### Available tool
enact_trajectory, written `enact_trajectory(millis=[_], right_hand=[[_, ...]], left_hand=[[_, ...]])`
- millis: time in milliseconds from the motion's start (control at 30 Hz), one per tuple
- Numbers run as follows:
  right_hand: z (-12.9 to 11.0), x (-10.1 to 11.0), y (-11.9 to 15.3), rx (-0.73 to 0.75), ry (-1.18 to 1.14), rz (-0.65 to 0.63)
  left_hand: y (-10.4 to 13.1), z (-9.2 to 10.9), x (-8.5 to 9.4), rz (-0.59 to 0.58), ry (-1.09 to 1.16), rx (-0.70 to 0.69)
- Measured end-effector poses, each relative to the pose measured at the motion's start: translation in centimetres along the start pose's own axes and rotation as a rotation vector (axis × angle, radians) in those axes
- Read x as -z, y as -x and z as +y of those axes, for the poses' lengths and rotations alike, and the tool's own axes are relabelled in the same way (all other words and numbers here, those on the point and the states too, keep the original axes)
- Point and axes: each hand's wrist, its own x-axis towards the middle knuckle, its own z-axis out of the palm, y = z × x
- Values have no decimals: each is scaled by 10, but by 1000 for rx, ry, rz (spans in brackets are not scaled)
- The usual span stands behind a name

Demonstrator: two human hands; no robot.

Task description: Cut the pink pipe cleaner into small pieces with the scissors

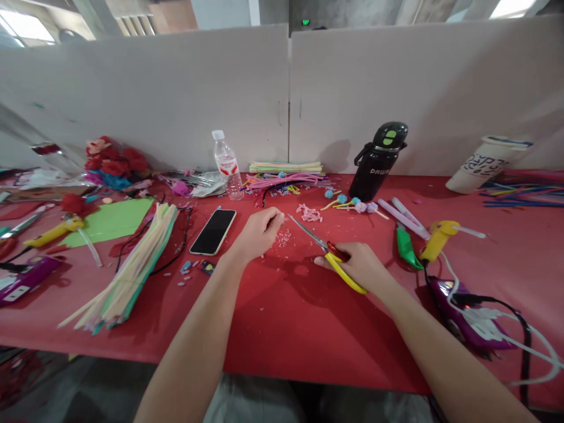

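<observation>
My right hand (361,264) is closed around the handles of a pair of scissors (346,275) with yellow and red grips. Their narrow blades point up and to the left, toward my left hand (262,232). That hand is closed in a pinch above the table, and whatever its fingertips hold is too small to make out. Tiny pale bits (285,238) are scattered on the red surface below and between the hands. Just beyond the blades lies a small heap of short pink pieces (309,212).
Left of my left arm are a phone (213,232) and a bundle of pale fuzzy stems (132,264). A plastic bottle (228,167) and a black flask (378,161) stand near the white partition (176,100). To the right are a yellow glue gun (438,239) and a purple power strip (471,326) with cables.
</observation>
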Motion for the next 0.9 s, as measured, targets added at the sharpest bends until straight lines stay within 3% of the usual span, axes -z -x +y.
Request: enact_trajectory(millis=[900], right_hand=[[-4, 3, 2, -17, 11, -27]], left_hand=[[0, 2, 2, -21, -22, 12]])
